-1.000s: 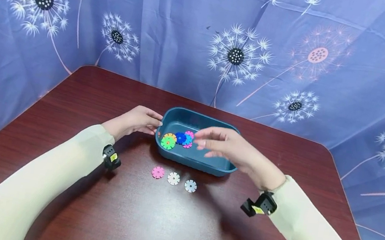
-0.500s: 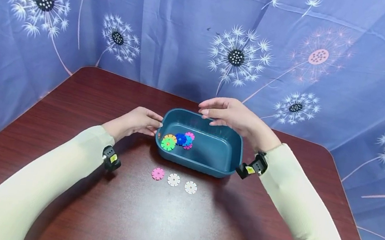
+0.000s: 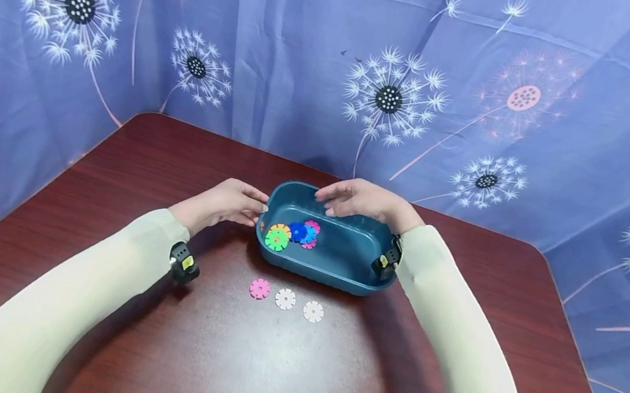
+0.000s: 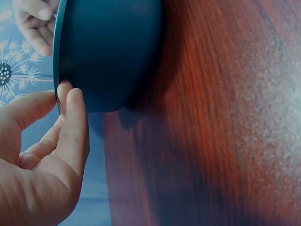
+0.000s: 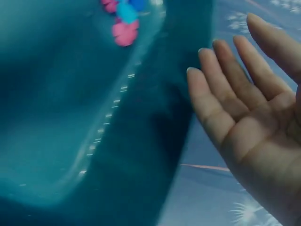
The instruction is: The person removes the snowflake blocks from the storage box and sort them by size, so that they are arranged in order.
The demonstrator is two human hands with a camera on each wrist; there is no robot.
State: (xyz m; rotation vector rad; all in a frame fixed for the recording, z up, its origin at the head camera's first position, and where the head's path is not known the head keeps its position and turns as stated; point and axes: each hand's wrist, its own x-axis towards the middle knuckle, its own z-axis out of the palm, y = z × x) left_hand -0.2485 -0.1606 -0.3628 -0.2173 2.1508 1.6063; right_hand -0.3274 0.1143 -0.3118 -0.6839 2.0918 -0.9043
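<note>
Left hand (image 3: 230,203) pinches the blue basin (image 3: 317,274) at its left rim, likely steadying it.
Right hand (image 3: 361,200), relaxed, empty, hovers by the far rim; coloured discs (image 3: 277,239) lie inside, three discs (image 3: 286,299) in front.

On the bench (image 3: 181,351), a bin (image 3: 345,257); behind, a curtain (image 3: 305,42)
Within the bin's left part, a cluster of overlapping discs (image 3: 296,232); on the bench before it, three loose discs (image 3: 285,303) in a row, apart from one another. Touching the bin's left end, the left hand (image 3: 230,202); near its far rim, the right hand (image 3: 361,200). Along the bench's left and right sides, more curtain.
</note>
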